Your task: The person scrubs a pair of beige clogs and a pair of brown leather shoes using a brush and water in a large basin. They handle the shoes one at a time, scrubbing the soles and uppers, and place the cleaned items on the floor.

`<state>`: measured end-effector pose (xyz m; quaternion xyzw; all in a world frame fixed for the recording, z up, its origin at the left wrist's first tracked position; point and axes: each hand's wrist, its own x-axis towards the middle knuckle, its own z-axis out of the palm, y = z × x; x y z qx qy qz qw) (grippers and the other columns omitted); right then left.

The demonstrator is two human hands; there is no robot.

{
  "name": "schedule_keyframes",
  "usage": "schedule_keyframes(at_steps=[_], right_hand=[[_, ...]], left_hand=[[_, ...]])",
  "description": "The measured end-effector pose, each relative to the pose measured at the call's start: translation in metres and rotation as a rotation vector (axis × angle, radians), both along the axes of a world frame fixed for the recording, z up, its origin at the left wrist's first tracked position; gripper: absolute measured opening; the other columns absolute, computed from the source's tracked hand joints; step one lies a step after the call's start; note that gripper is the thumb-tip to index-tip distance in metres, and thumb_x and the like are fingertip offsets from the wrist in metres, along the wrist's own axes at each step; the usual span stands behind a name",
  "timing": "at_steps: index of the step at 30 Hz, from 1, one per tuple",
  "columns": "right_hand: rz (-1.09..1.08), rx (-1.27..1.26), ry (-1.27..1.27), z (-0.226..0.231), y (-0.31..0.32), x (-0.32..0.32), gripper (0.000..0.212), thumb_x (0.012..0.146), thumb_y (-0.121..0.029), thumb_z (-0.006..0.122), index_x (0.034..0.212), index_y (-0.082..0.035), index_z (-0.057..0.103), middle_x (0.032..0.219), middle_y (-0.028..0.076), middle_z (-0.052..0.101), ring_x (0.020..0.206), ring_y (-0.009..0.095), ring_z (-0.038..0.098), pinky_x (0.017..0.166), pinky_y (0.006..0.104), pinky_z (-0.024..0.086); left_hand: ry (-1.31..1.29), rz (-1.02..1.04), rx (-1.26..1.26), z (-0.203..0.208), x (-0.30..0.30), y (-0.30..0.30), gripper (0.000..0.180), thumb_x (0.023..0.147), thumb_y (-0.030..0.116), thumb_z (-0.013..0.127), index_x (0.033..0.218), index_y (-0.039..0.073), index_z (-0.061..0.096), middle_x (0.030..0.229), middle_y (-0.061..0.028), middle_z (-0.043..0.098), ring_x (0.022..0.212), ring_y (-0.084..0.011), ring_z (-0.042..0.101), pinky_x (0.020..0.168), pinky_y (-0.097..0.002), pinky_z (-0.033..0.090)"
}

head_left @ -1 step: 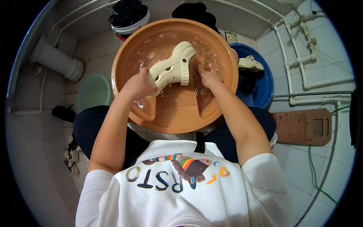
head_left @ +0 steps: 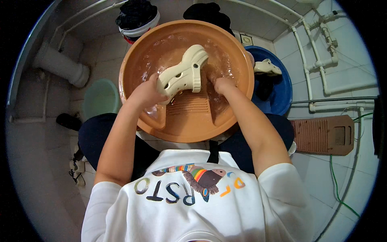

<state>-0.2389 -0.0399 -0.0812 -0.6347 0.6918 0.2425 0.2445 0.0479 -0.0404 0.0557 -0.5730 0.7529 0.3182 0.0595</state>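
A cream clog point(head_left: 181, 74) with holes and a strap is tilted on its side over a round orange-brown basin point(head_left: 189, 135) of water. My left hand point(head_left: 151, 90) is closed around its lower-left end. Across the basin, my right hand point(head_left: 223, 84) reaches down at the water, apart from the clog; its fingers are mostly hidden. Between my hands lies the ribbed washboard slope point(head_left: 188, 107) moulded into the basin.
On the right, a blue tub point(head_left: 284, 94) holds another cream clog point(head_left: 267, 67) and something dark. A brown washboard point(head_left: 322, 135) lies near pipes and a green hose point(head_left: 338, 193). At left are a pale green basin point(head_left: 100, 99) and a white drainpipe point(head_left: 66, 68). Dark cloth point(head_left: 137, 16) is piled behind.
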Motion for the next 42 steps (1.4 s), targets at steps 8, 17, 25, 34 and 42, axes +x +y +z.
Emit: schedule_keyframes(at_steps=[8,17,25,34,42], right_hand=[[-0.606,-0.648,-0.416,0.009,-0.028,-0.025,0.045,0.085,-0.038,0.046,0.120,-0.011,0.052,0.111,0.023,0.056,0.104,0.035,0.053,0.088,0.0386,0.041],[-0.103,-0.568,-0.337,0.108,-0.002,0.058,0.043,0.083,-0.044,0.047,0.114,-0.015,0.057,0.103,0.020,0.061,0.097,0.035,0.057,0.086,0.0398,0.043],[-0.217,-0.410,-0.347,0.128,0.002,0.062,0.059,0.083,-0.054,0.044,0.122,-0.010,0.052,0.114,0.023,0.054,0.106,0.035,0.053,0.091,0.0385,0.040],[-0.358,-0.565,-0.186,0.033,-0.018,-0.027,0.051,0.085,-0.043,0.049,0.116,-0.004,0.052,0.109,0.022,0.057,0.097,0.035,0.057,0.083,0.0427,0.045],[-0.473,-0.513,-0.401,0.008,-0.009,-0.008,0.043,0.088,-0.035,0.043,0.120,-0.006,0.049,0.111,0.023,0.055,0.103,0.037,0.053,0.089,0.0397,0.042]], left_hand=[[0.324,0.061,-0.216,-0.033,-0.010,0.009,0.085,0.061,0.028,0.077,0.131,0.008,0.033,0.110,-0.0208,0.056,0.105,-0.0319,0.054,0.088,-0.0362,0.043],[0.185,-0.019,-0.304,-0.037,-0.008,0.009,0.082,0.062,0.026,0.075,0.132,0.017,0.033,0.105,-0.0179,0.058,0.095,-0.0316,0.058,0.080,-0.0385,0.046],[0.171,-0.004,-0.333,-0.042,-0.009,0.014,0.083,0.060,0.026,0.076,0.131,0.016,0.034,0.105,-0.0167,0.058,0.093,-0.0323,0.058,0.080,-0.0386,0.047],[0.211,0.051,-0.328,-0.037,-0.014,0.013,0.082,0.061,0.026,0.074,0.132,0.014,0.035,0.104,-0.0180,0.059,0.096,-0.0312,0.058,0.081,-0.0378,0.046],[0.291,0.123,-0.279,-0.044,-0.008,0.008,0.083,0.061,0.028,0.073,0.131,0.009,0.033,0.104,-0.0190,0.059,0.096,-0.0315,0.058,0.080,-0.0369,0.046]])
